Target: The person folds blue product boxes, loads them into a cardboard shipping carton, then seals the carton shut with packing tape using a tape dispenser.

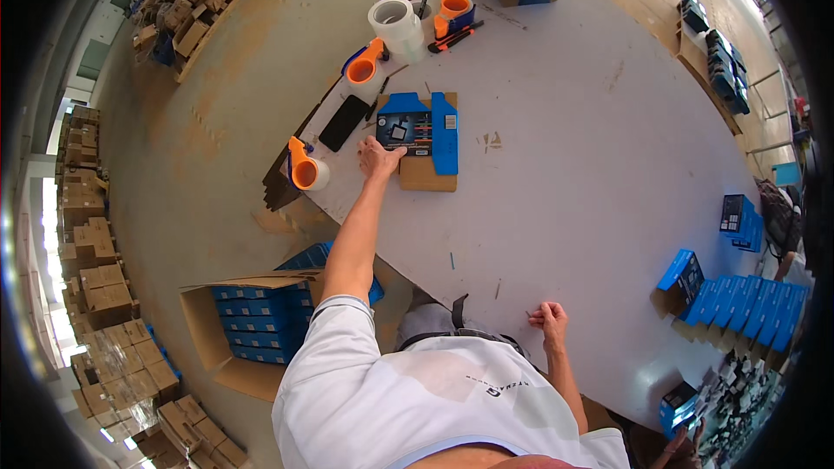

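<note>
From the head view, your left hand [380, 159] was stretched out to the far left edge of the white worktable [591, 165], fingers spread and pressing on the flat, unfolded blue-and-brown cardboard carton blank [419, 141], probably to pin it in place; it was not gripping it. The blank lay directly under that hand, well apart from your right hand [549, 319], which rested loosely curled at the near edge, holding nothing that you could make out. Just beside the blank lay a black phone [344, 122], and orange-handled tape dispensers [306, 169] lined the left edge. Folded blue boxes [747, 300] stood in a row toward the right edge, within reach.
</note>
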Demonstrator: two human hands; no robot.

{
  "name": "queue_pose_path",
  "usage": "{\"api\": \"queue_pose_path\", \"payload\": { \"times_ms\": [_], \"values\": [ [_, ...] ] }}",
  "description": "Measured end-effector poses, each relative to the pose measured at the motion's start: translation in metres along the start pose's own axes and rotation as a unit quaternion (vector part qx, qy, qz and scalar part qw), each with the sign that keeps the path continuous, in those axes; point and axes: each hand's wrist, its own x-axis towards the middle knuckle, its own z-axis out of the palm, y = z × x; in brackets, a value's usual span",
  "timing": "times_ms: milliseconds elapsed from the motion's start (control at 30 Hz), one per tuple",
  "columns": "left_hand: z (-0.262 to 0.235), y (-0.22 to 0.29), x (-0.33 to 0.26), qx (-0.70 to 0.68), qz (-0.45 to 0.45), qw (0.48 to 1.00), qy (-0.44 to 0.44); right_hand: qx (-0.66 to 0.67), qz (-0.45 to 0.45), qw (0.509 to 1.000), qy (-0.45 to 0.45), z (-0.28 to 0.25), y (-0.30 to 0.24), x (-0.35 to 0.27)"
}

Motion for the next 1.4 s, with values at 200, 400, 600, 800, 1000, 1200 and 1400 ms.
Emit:
{"api": "queue_pose_path", "payload": {
  "times_ms": [200, 400, 600, 800, 1000, 1200, 1400],
  "values": [
    [0.01, 0.001, 0.008, -0.002, 0.05, 0.998, 0.036, 0.037, -0.02, 0.999, 0.029, -0.001, 0.0, 0.004],
    [0.005, -0.031, 0.031, -0.129, 0.026, 0.991, 0.03, 0.041, -0.029, 0.999, 0.008, 0.004, 0.001, 0.005],
    [-0.041, -0.022, -0.022, -0.48, 0.077, 0.822, -0.297, 0.047, -0.002, 0.999, 0.001, 0.005, -0.013, 0.004],
    [0.0, -0.01, -0.137, -0.459, 0.213, 0.774, -0.381, 0.051, -0.144, 0.988, -0.032, 0.055, -0.109, 0.006],
    [0.031, -0.004, -0.23, -0.374, 0.276, 0.752, -0.467, 0.212, -0.242, 0.947, 0.024, 0.062, -0.12, 0.049],
    [-0.011, 0.039, -0.265, -0.38, 0.302, 0.748, -0.453, 0.264, -0.209, 0.941, -0.041, 0.065, -0.091, 0.039],
    [0.012, 0.045, -0.295, -0.514, 0.231, 0.678, -0.472, 0.237, -0.233, 0.942, 0.044, 0.07, -0.089, 0.014]
  ]
}}
